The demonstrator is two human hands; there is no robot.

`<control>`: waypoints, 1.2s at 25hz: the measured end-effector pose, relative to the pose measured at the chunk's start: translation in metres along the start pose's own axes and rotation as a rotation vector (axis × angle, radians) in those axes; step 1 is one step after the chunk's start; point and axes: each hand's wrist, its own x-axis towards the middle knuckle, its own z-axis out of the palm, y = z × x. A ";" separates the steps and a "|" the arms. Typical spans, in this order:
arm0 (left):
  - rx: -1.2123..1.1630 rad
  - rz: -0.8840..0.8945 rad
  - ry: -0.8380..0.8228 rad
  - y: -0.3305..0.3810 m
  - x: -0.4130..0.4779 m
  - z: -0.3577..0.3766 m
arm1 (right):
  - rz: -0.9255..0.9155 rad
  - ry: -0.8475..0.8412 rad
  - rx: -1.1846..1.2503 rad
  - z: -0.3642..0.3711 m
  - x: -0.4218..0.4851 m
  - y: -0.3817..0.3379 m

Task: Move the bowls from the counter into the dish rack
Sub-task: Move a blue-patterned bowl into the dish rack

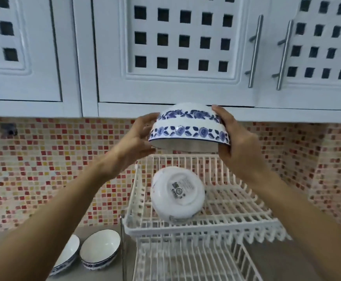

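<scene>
A blue-flowered bowl [188, 126], upside down, is gripped by the left hand [139, 136] and right hand [234, 142] above the white dish rack [236, 218], where a white bowl [177, 196] lies inverted; two bowls [99, 249] wait on the counter [112, 276].

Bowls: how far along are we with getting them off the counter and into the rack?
Done: one white bowl already sits upside down on the dish rack's upper tier. In hand: the left hand and right hand hold a blue-flowered bowl inverted above that tier, not yet set down. Left: two bowls on the counter beside the rack, partly hidden by the left forearm.
</scene>
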 end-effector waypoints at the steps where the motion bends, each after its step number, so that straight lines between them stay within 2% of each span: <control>1: -0.004 0.003 -0.032 -0.001 0.010 0.016 | -0.044 -0.026 -0.047 -0.008 -0.007 0.023; 5: 0.432 -0.025 -0.204 0.001 0.064 0.072 | -0.193 -0.045 -0.136 -0.025 -0.036 0.090; 7: 0.483 -0.025 -0.242 0.002 0.082 0.098 | -0.200 -0.063 -0.100 -0.027 -0.048 0.118; 10: 0.497 -0.063 -0.157 -0.010 0.104 0.125 | -0.146 -0.107 -0.033 -0.024 -0.057 0.152; 11: 0.518 -0.081 -0.132 -0.017 0.108 0.131 | -0.087 -0.168 0.004 -0.024 -0.057 0.161; 12: 0.545 -0.098 -0.119 -0.025 0.113 0.136 | 0.018 -0.302 0.065 -0.025 -0.057 0.167; 15: 0.663 -0.166 -0.174 -0.048 0.120 0.142 | 0.298 -0.891 0.324 -0.026 -0.065 0.181; 16: 0.696 -0.190 -0.190 -0.055 0.123 0.144 | 0.335 -0.967 0.425 -0.023 -0.071 0.183; 19: 0.768 -0.220 -0.231 -0.067 0.130 0.148 | 0.414 -0.950 0.550 -0.008 -0.080 0.189; 26: 0.722 -0.433 -0.310 -0.083 0.151 0.154 | 0.432 -1.013 0.504 0.021 -0.072 0.198; 28: 0.763 -0.480 -0.361 -0.087 0.155 0.156 | 0.430 -1.030 0.463 0.029 -0.074 0.199; 30: 0.907 -0.549 -0.435 -0.093 0.157 0.161 | 0.391 -1.088 0.368 0.035 -0.078 0.199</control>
